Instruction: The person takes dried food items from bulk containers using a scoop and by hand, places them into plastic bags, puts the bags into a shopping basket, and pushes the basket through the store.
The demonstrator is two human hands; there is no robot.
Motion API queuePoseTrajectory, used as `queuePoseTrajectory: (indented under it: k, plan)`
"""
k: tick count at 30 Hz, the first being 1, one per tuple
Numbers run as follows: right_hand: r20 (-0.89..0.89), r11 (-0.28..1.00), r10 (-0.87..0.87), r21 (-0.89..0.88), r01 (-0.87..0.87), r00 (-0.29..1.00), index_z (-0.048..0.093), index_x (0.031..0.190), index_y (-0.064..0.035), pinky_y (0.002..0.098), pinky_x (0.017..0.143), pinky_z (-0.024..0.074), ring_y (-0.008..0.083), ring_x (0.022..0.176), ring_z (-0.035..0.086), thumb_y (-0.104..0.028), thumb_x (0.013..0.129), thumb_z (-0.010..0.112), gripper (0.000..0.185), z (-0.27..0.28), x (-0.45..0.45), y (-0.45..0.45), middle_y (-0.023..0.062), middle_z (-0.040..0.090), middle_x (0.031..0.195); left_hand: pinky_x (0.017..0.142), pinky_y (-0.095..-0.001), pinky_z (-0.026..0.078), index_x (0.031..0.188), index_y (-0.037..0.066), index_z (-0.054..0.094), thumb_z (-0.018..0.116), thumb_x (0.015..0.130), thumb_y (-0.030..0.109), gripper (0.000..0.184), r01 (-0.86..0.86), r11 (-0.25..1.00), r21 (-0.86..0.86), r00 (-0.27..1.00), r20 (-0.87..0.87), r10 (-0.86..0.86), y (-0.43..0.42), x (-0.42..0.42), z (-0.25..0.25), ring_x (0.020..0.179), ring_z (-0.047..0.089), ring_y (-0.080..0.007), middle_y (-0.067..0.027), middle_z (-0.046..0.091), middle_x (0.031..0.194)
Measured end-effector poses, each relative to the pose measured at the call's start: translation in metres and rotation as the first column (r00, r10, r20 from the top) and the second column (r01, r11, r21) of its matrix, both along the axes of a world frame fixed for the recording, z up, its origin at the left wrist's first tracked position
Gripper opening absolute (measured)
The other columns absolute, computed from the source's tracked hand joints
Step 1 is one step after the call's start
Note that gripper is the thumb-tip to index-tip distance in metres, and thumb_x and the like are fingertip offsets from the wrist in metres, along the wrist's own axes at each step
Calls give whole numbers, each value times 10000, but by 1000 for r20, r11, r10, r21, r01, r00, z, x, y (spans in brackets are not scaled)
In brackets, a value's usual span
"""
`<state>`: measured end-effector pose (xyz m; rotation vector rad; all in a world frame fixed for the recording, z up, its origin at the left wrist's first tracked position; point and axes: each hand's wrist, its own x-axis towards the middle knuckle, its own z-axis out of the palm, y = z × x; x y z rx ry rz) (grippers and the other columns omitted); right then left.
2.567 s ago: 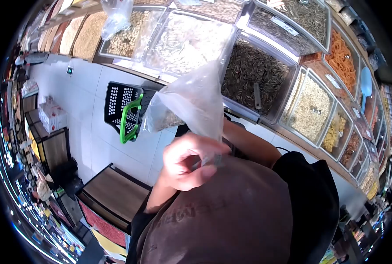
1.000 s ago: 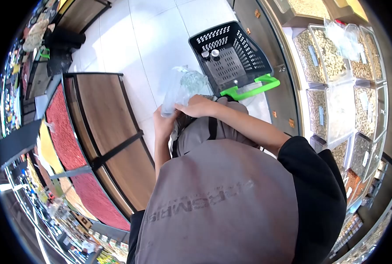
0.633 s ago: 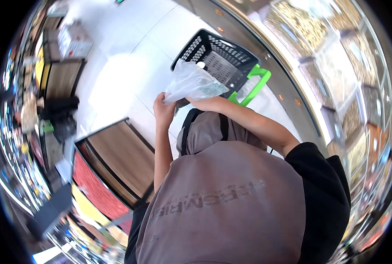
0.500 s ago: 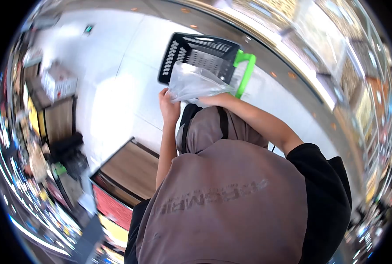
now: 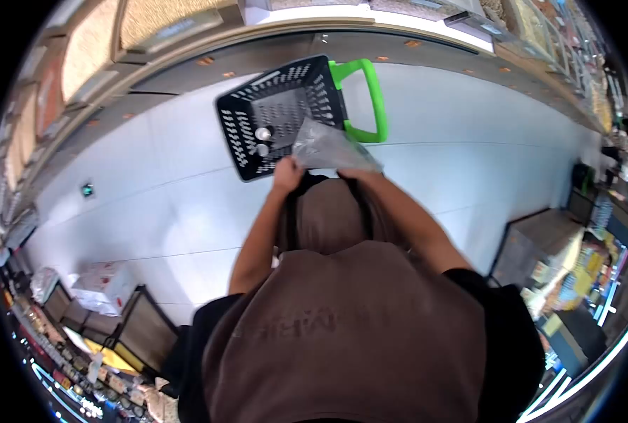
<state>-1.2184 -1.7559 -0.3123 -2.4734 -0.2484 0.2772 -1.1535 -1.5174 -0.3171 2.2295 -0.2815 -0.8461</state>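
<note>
A clear plastic bag [image 5: 328, 146] is stretched between my two hands in front of my body, its outline partly over the basket. My left hand [image 5: 288, 173] is closed on the bag's left edge. On the other side, my right hand [image 5: 358, 174] is closed on the bag's lower right part, with its fingers partly hidden. Just beyond the hands is a black shopping basket [image 5: 279, 106] with a green handle [image 5: 377, 102]. Two small round whitish things [image 5: 262, 134] show near its near left side.
A long counter [image 5: 272, 29] with bins of grain [image 5: 166, 20] curves across the top. At lower left are a white box [image 5: 105, 287] and a dark-framed wooden stand [image 5: 145, 331]. Another stand [image 5: 536, 243] is at right. White floor tiles [image 5: 180, 190] lie around the basket.
The view has turned, so the basket appears further left and rotated, and the counter now runs across the top. Both hands have kept hold of the bag, which earlier hung beside the bins.
</note>
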Motion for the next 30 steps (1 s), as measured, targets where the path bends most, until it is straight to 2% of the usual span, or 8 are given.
queuePoseTrajectory:
  k: [7,10,11,14,17,19,23,30]
  plan:
    - [-164,910,-164,356,214,973,634,1229,-67,451,1110,368,354,1295,491,-170,943,529,322,-22,-38,71,173,610,1296,790,-467,535,893,10,669,717,781,200,225,-36,999,12,970,-240,38,50,8,-53,901,671,-412,-238,691,901]
    - [-357,981,-178,12,195,917,520,1389,-19,397,1165,280,360,1360,425,-269,981,557,481,-30,-10,72,214,496,1440,766,-405,530,954,-2,676,717,770,144,238,-190,979,-77,967,-189,173,46,15,-70,847,679,-383,-221,695,888]
    - [-328,914,-320,139,380,889,629,1221,-2,467,1025,429,422,1191,558,-259,937,623,383,-49,-3,74,227,616,1281,781,-372,531,979,5,679,706,779,115,230,-244,966,-85,954,-203,223,44,16,-80,845,697,-305,-180,715,883]
    - [-635,863,-295,144,485,714,650,1143,43,415,911,505,363,1027,654,-291,902,688,414,-79,37,62,199,688,1119,791,-288,492,1023,12,687,648,849,103,201,-764,605,-225,518,-773,366,57,-5,-173,784,603,-144,-17,664,856]
    - [-941,716,-219,25,698,258,660,1087,32,338,769,548,232,864,685,-264,870,726,372,-143,49,52,121,701,980,777,-297,486,946,3,669,666,843,178,203,-937,341,74,161,-776,610,49,26,-150,767,600,-157,-53,656,829]
    - [-924,705,-356,-165,690,143,669,1005,15,280,676,542,178,749,673,-172,836,735,261,-184,64,49,90,696,914,786,-361,518,919,-51,682,727,786,219,304,-668,724,172,556,-531,640,54,26,-189,867,702,-338,-226,702,864]
    - [-919,601,-381,-331,728,-103,670,836,-4,252,551,517,159,632,639,-118,795,728,134,-269,59,54,72,660,738,791,-446,543,812,-27,664,721,760,180,221,-604,738,302,695,-253,673,32,12,-287,844,697,-368,-199,701,806]
    - [-910,930,-320,-249,271,264,684,981,-5,334,570,524,241,627,657,-151,833,683,208,-369,72,81,111,691,794,939,-456,532,1072,-8,639,614,792,17,282,-523,708,475,675,-277,684,29,28,-383,1089,645,-410,-274,666,1113]
